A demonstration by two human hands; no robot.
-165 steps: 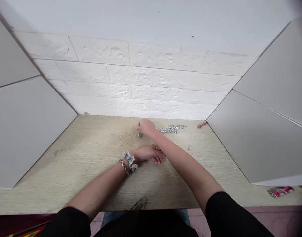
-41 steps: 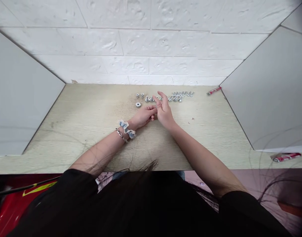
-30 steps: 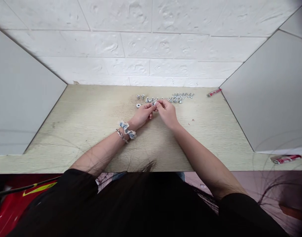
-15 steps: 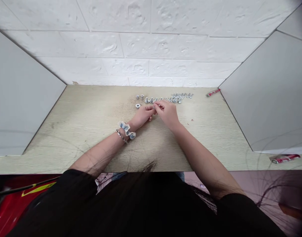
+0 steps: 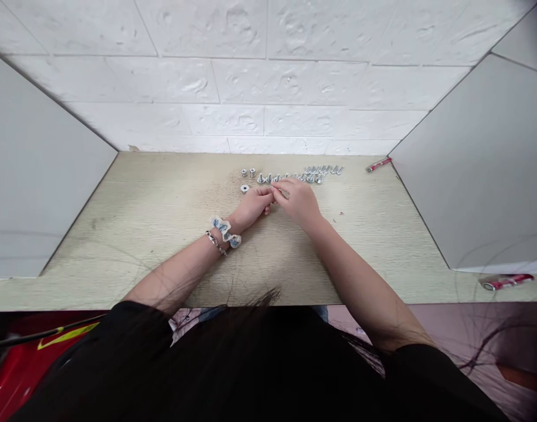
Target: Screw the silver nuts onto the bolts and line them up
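Note:
My left hand (image 5: 254,206) and my right hand (image 5: 300,202) meet fingertip to fingertip above the middle of the board. Both are closed in a pinch around something small that the fingers hide. Just beyond them stands a row of metal bolts with wide round bases (image 5: 269,179), partly covered by my right hand. A round flanged metal piece with a hole (image 5: 245,189) lies left of my left fingers. Behind it sit two small threaded metal inserts (image 5: 248,173). Several loose screws (image 5: 325,170) lie in a group at the back, right of the bolts.
The pale wooden board (image 5: 163,234) runs back to a white brick-patterned wall (image 5: 295,88). Grey panels rise at the left (image 5: 44,170) and right (image 5: 479,176). One red tube-like item (image 5: 378,164) lies by the right panel, another (image 5: 508,282) at the front right edge.
My right fingers have shifted slightly left and turned a little at the pinch. My left hand has hardly moved. The metal parts on the board stay in place.

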